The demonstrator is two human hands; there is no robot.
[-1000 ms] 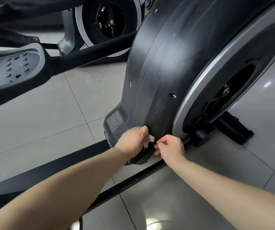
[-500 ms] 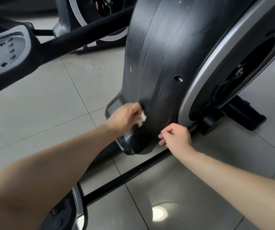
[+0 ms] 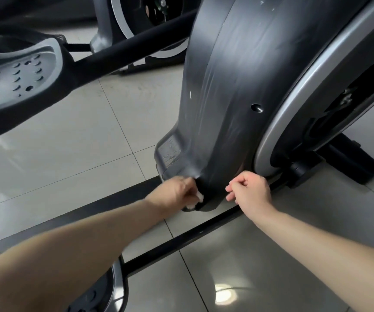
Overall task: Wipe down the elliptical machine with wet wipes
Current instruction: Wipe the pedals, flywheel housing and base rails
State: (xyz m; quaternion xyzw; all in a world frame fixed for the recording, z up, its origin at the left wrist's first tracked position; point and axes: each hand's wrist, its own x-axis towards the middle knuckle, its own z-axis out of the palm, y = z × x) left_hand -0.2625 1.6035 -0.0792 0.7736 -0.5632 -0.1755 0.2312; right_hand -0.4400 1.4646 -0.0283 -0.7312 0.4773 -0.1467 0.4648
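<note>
Elliptical machine (image 3: 260, 64) stands on a glossy grey tiled floor (image 3: 80, 143). Its black housing (image 3: 233, 113) rises from a narrow foot toward the upper right. Left of the housing hangs a studded pedal (image 3: 12, 82). At the housing's bottom tip the left hand (image 3: 178, 192) pinches a crumpled white wet wipe (image 3: 199, 197) against the plastic. Just right of that tip the right hand (image 3: 252, 193) is curled, holding nothing. Behind the housing stands a second machine (image 3: 136, 30).

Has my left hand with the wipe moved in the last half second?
Yes. The left hand, gripping the wipe, slid down the black housing, from its label patch to its bottom edge.
</note>
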